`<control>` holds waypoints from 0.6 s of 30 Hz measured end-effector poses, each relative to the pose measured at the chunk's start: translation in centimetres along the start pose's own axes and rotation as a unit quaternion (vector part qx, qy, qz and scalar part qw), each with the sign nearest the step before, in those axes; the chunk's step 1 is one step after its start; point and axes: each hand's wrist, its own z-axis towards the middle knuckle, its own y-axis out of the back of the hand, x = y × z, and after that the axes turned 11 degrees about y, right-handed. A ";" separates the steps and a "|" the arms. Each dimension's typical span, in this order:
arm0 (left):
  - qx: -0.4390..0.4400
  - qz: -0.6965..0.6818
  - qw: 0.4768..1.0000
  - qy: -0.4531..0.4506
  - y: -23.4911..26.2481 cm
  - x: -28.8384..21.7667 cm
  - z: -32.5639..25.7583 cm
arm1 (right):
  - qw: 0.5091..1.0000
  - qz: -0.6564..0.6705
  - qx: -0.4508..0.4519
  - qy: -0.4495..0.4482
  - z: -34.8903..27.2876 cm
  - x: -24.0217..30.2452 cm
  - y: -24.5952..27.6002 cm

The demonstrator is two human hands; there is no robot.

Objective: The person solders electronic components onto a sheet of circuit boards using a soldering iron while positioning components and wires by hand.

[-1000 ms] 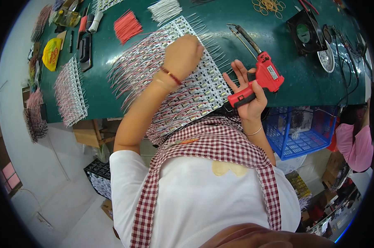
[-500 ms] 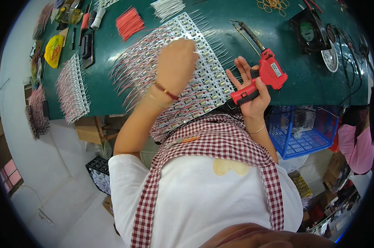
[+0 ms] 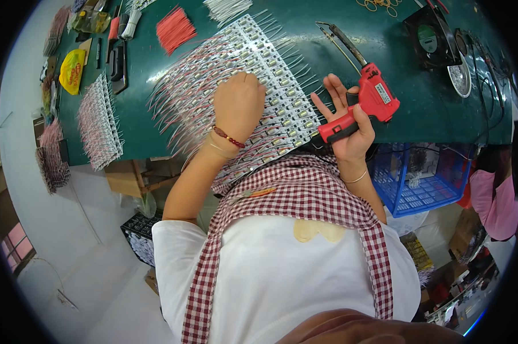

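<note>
My left hand (image 3: 239,106) lies fingers-down on a wide sheet of small white circuit boards with red and white wires (image 3: 236,86), spread across the green table (image 3: 305,34). My right hand (image 3: 348,129) grips the handle of a red soldering gun (image 3: 365,106); its long metal tip points up and left over the table, clear of the boards. Some fingers of the right hand are spread behind the gun.
A bundle of red wires (image 3: 175,28) and white wires (image 3: 224,7) lie at the table's far side. More wired boards (image 3: 98,123) sit at the left. A black fan (image 3: 428,37) stands at the right. A blue basket (image 3: 422,178) hangs below the table edge. A person in pink (image 3: 494,195) is at the right.
My left hand has shifted slightly across the boards. The soldering gun in my right hand has stayed nearly in place.
</note>
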 end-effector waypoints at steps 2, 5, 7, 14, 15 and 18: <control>-0.033 0.059 0.998 0.007 0.3 -0.1 0.0 | 1.000 -0.001 0.001 -0.001 0.2 0.1 0.2; -0.056 0.061 0.996 -0.030 0.7 -0.7 0.8 | 1.000 0.001 0.008 -0.002 0.2 0.1 0.1; -0.056 0.010 0.996 -0.065 0.3 -1.7 1.5 | 1.000 0.006 -0.004 0.001 0.1 0.1 0.0; 0.049 -0.070 0.985 -0.149 -2.4 -3.2 3.4 | 1.000 0.009 0.006 0.005 0.0 0.3 0.1; 0.051 -0.070 0.985 -0.147 -2.4 -3.1 3.4 | 1.000 0.006 0.002 0.005 0.0 0.3 0.1; 0.096 -0.127 0.980 -0.122 -2.1 -2.9 3.6 | 1.000 0.005 -0.001 0.003 0.2 0.2 0.1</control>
